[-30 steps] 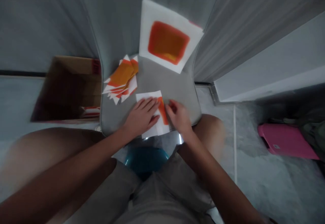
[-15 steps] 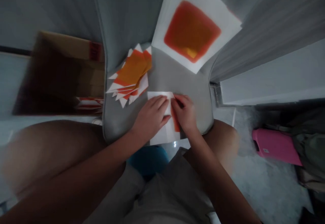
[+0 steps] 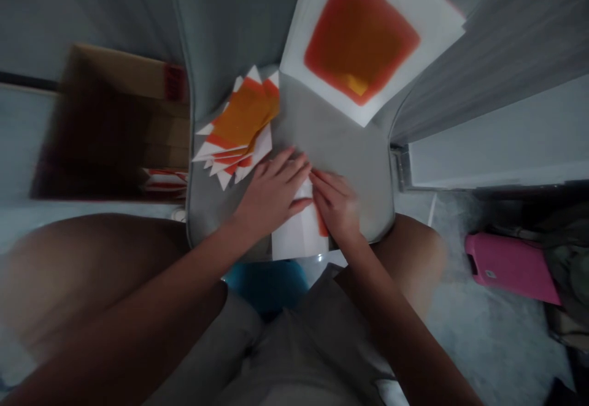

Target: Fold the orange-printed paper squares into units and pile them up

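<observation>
Head: one folded white-and-orange paper sheet (image 3: 297,240), right there on the grey padded chair seat (image 3: 368,157) | left hand (image 3: 272,196) spread over it, fingers released | right hand (image 3: 339,207) bent at its edge, pinching or not, can't tell | one pile of orange-and-white folded papers (image 3: 242,118), leftward

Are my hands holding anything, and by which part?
Paper: left hand over its upper part, right hand at its right edge; whether pinched, I can't tell.
</observation>
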The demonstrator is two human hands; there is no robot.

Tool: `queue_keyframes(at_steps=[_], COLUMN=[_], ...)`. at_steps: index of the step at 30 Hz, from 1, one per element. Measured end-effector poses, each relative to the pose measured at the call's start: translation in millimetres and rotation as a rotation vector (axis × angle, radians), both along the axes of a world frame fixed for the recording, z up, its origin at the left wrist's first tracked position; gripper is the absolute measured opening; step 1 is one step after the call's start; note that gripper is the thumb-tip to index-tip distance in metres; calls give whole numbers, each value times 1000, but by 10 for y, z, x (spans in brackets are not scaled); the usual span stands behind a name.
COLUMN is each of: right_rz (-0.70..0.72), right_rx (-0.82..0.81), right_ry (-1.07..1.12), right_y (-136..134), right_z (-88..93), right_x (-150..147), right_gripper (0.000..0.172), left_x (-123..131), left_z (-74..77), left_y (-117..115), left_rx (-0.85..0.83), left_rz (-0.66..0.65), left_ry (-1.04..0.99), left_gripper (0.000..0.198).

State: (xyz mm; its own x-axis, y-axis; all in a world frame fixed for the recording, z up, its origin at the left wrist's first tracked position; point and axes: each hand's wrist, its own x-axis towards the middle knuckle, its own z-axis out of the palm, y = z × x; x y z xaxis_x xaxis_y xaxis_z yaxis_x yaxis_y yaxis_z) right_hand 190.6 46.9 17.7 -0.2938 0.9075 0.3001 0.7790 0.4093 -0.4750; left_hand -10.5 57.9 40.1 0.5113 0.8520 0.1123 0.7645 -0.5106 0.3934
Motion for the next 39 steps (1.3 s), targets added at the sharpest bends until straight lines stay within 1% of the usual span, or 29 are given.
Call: queue_keyframes(at_steps=[3,6,9,13,19,26,30,35,39], right_rz=[53,100,139,144,147,204,236,211,142], right_rx=[7,17,-16,-70,-97,-133,-175,-171,-134], right_ry=[-29,-32,-49,-104,-167,-214,-254,-290,-297], right_y=[29,67,93,74,9,-53,-85,-135,-229], right_z=[20,33,36,56,146,175,234,287,237], right_x=[25,62,87,93,113,156,250,360,383], right_gripper=[36,36,36,39,39,44,46,48,48], left_x=[-39,-46,-38,-34,-40,-13,1,17,28], left_z=[-20,-48,-52,-38,-61,-51,-41,-24,-33], left_y=[43,32,14,32,55,27,11,-14,-35], left_rx=[-2,21,37,30,-13,-28,-27,-12,6], left_rz=[-58,-60,-59,-69,-61,-57,-47,-40,-15], left_ry=[39,53,61,69,57,71,75,69,61], left_gripper=[59,60,60,61,67,69,69,69,69])
